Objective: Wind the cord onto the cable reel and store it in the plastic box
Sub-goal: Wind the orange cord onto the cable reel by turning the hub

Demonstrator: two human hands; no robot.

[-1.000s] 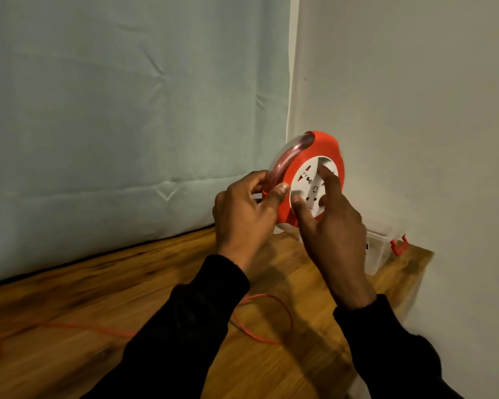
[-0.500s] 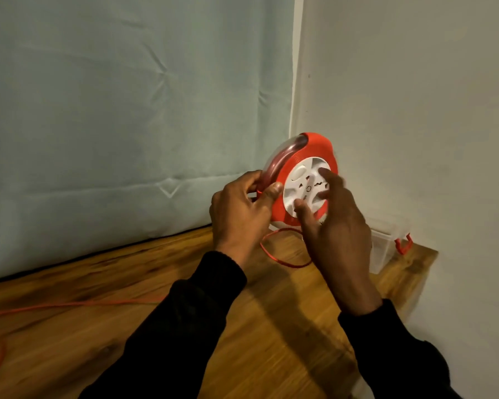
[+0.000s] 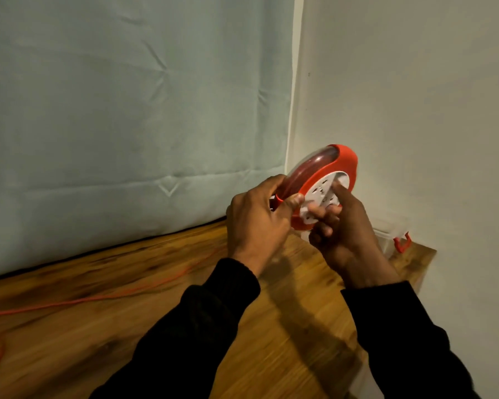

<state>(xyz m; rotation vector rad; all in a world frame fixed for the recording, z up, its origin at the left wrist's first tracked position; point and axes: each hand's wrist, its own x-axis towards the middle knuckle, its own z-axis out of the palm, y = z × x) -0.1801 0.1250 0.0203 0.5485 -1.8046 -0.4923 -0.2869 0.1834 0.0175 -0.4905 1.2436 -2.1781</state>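
red cable reel [image 3: 344,158] gripped by left hand [image 3: 257,223]; right hand [image 3: 346,228] fingers on its face.

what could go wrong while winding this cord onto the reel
1. The orange cord trails loose across the wooden table and off the left edge; it may snag or kink as it is drawn in.
2. The cable reel is held in mid-air by the left hand alone while the right hand works the white socket face; it might slip.
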